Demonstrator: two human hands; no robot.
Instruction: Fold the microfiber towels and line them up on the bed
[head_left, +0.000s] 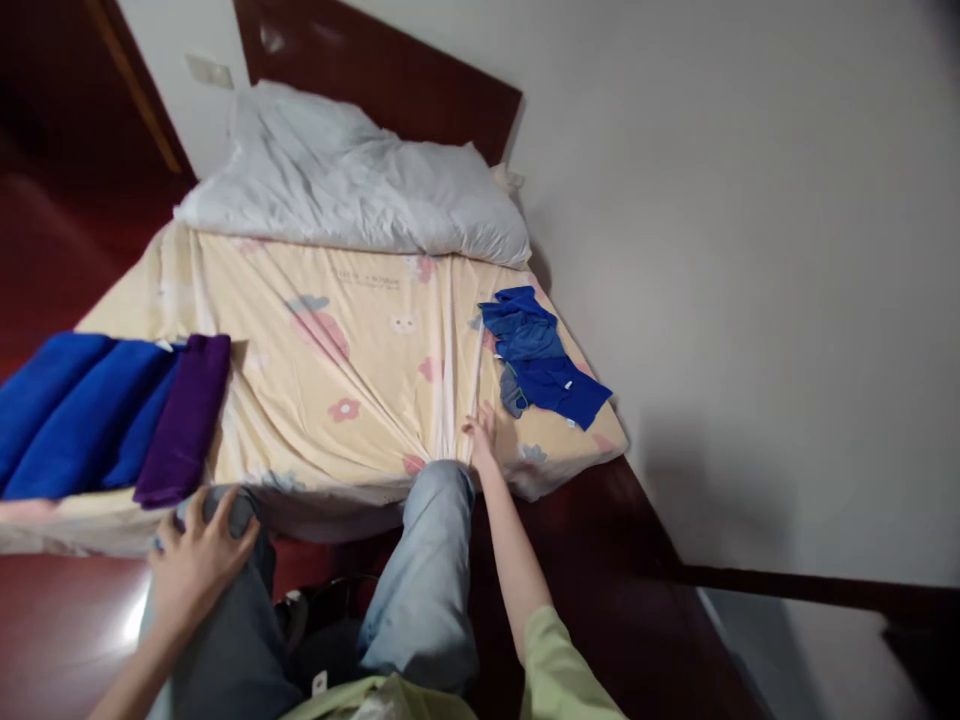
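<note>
My left hand lies on my left knee with its fingers spread. My right hand rests on the yellow patterned bed sheet just beside my right knee. Its fingers are partly stretched, and I see nothing held in them. The knee presses against the bed edge, and folds in the sheet run toward it. Beyond my right hand lies a loose pile of blue garments. To the left, near my left hand, are folded blue cloths and a folded purple cloth.
A white quilt is bunched along the head of the bed, below the dark wooden headboard. A grey wall borders the right side. Dark reddish floor shows around the bed.
</note>
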